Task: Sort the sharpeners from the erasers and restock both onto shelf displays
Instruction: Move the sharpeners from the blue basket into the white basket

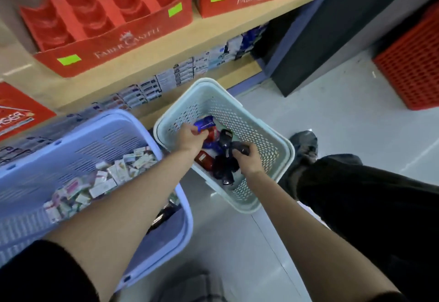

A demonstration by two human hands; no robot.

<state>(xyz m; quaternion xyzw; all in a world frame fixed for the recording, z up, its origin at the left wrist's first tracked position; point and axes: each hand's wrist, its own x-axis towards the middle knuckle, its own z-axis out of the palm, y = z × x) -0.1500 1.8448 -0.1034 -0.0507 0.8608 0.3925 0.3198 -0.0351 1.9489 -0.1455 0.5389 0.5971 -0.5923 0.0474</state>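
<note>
**A:** Why two baskets?

**B:** For sorting, I'd say. The lilac basket [99, 121] at lower left keeps the erasers [104, 178], small pale packets heaped loose. The red display trays [114, 28] at upper left are probably where the stock will go.

**A:** And the centre?

**B:** The pale basket [280, 144] holds the sharpeners [225, 166], which are glossy, dark and red. The left hand [191, 136] curls round a blue item [204, 123], and the right hand [247, 159] grips a dark sharpener [238, 147].

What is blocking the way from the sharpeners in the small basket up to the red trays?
Nothing visible does. The left hand and right hand grip sharpeners in the basket; only open air leads to the red trays.
</note>
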